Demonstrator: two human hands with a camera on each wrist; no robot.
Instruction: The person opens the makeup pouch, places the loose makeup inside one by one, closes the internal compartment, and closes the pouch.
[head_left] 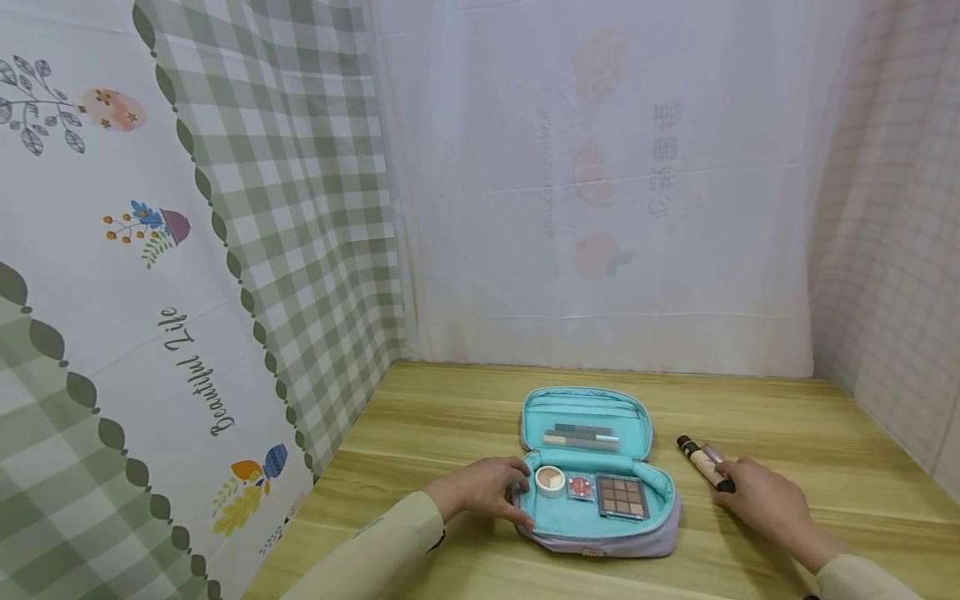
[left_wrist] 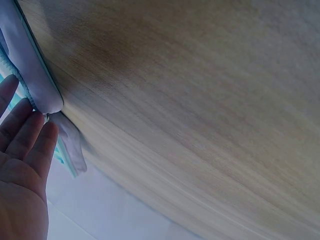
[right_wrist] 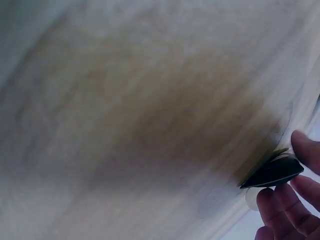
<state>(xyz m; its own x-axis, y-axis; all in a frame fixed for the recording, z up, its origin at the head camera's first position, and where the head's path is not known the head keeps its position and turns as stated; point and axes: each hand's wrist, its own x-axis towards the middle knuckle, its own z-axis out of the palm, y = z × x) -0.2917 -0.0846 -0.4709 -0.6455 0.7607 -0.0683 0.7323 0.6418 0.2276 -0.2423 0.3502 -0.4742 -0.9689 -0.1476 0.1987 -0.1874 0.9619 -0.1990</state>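
A cosmetic bag [head_left: 600, 546] with a turquoise lining lies unzipped on the table, its lid folded back. My left hand [head_left: 487, 490] rests against the bag's left side; in the left wrist view its fingers [left_wrist: 37, 147] are mostly extended and touch the lilac wall. To the right of the bag, my right hand [head_left: 767, 504] pinches the near end of a beige cosmetic tube with black ends [head_left: 703, 463]. A slim pinkish tube [head_left: 712, 452] lies alongside it, partly hidden by the fingers. In the right wrist view a black end [right_wrist: 275, 171] sits between thumb and fingers.
Inside the bag are a round tricolour compact [head_left: 550, 481], a small red-centred case [head_left: 581, 487] and an eyeshadow palette [head_left: 623, 497]. Several slim sticks [head_left: 582, 438] lie in the lid's pocket. Curtains [head_left: 600, 208] close off the back and sides of the wooden table [head_left: 450, 400].
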